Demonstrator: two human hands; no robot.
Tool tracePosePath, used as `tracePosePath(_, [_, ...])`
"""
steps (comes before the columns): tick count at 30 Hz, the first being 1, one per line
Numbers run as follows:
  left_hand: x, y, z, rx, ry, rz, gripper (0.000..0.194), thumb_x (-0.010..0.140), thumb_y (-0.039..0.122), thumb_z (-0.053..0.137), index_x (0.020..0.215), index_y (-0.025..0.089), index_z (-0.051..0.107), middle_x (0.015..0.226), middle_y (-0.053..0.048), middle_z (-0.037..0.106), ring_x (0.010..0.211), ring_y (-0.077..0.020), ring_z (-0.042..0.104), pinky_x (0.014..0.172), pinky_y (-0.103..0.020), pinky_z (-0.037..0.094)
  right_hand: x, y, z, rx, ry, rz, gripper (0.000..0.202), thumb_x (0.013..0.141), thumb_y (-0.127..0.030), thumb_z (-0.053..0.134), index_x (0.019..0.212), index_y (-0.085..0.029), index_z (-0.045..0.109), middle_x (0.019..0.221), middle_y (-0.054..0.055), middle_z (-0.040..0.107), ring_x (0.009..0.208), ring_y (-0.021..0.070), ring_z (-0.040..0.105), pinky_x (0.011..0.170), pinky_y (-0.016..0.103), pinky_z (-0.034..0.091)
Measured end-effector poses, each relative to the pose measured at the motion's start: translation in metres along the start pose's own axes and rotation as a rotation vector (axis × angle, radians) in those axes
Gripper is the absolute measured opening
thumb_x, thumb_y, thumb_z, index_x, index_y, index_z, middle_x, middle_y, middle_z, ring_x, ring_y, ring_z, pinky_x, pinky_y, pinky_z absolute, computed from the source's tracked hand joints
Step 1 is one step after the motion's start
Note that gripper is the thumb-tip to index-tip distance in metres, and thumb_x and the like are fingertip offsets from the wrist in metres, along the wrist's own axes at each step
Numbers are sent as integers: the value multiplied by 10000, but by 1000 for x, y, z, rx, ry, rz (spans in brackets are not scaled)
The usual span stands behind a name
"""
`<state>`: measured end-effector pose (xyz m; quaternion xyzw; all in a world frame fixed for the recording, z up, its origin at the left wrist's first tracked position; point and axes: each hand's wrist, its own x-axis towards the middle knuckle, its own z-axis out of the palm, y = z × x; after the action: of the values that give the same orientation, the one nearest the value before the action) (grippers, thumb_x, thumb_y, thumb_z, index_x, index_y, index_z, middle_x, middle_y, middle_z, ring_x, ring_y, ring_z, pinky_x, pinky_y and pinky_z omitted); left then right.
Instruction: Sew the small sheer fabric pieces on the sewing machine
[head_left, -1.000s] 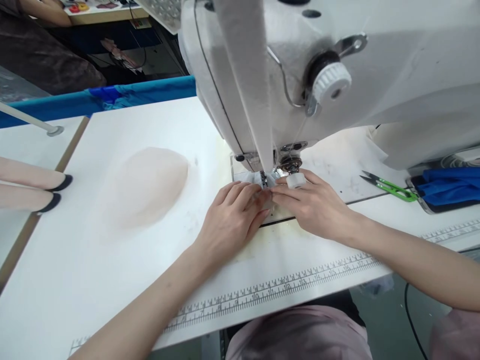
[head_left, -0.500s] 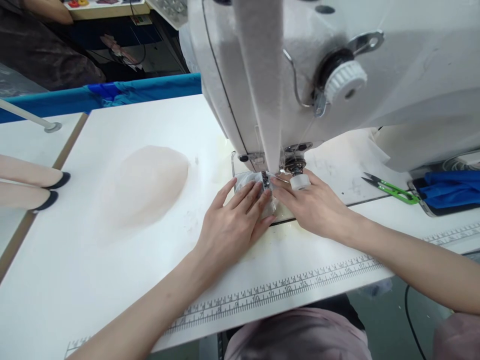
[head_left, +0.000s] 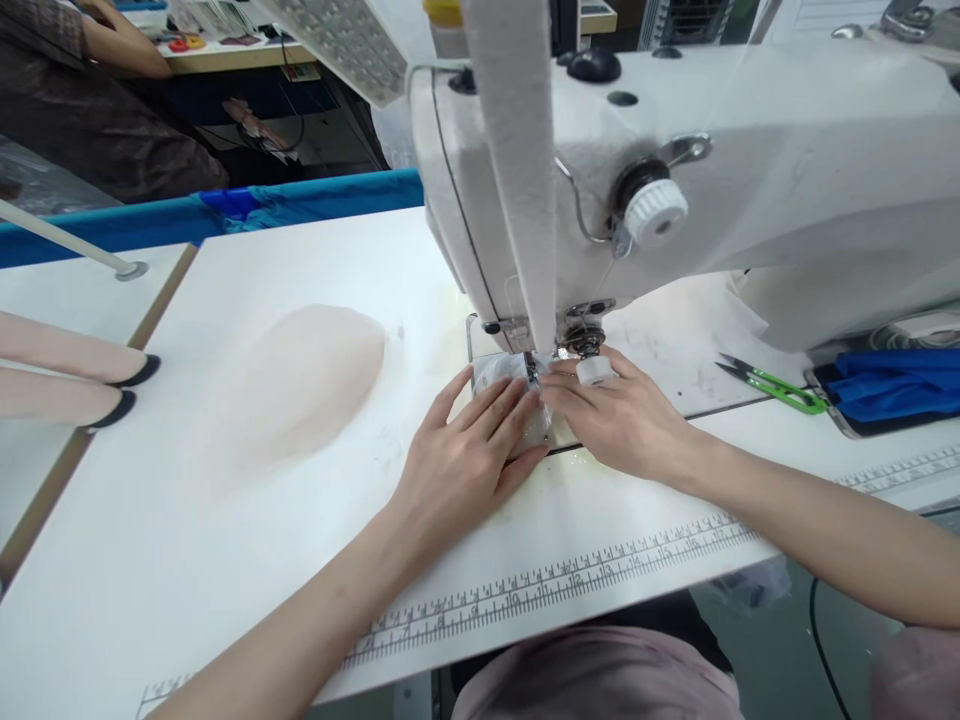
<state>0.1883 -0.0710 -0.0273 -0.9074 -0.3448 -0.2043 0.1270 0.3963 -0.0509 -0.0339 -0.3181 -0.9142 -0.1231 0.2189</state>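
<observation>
A thin, whitish translucent piece of fabric [head_left: 496,370] lies under the presser foot of the white sewing machine [head_left: 720,200]. My left hand [head_left: 459,455] rests flat on it, fingers stretched and spread, just left of the foot. On the right side of the foot is my right hand [head_left: 630,420], its fingers bent and pressed together at the fabric's edge; what lies between the fingertips is hidden. A white strip [head_left: 521,190] hangs down in front of the machine head and ends near the needle area.
Green thread snips [head_left: 772,385] and a tray with blue cloth [head_left: 874,385] lie at the right. A ruler tape [head_left: 525,598] runs along the table's front edge. Two beige tubular pieces with black ends [head_left: 75,385] lie at left. Beyond the blue cloth border, a person's arm [head_left: 124,45] shows.
The view has tilted up slightly, so more of the machine's top shows. My hands stay beside the presser foot, with only slight finger shifts.
</observation>
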Motion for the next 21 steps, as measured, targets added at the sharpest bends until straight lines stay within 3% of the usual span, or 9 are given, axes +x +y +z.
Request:
tracePosePath(6, [-4,1,-3,8,39,59,325,883,255,606,1152,76,633,1149,-116,690,1091,-248,649,993,-422,515,-3,-3,-2,-6,52,-80,329,910,-24,385,1030,-105,681,1099,59,717,991,170,657,1014,376,466])
tracePosePath(12, [-5,4,-2,44,-3,73,320,898,238,581,1157,57,636,1151,-131,687,1090,-257,648,967,-399,537,-6,-6,-9,60,18,-59,344,906,-14,377,1043,-74,687,1095,70,720,1043,172,660,1094,396,416])
tracePosePath(21, [-6,3,-3,50,1,84,301,885,209,600,1139,52,643,1125,-128,698,1072,-255,657,968,-403,538,-7,-5,-8,90,11,-54,314,914,-31,415,1064,-102,681,1092,69,720,1037,167,666,1076,414,444])
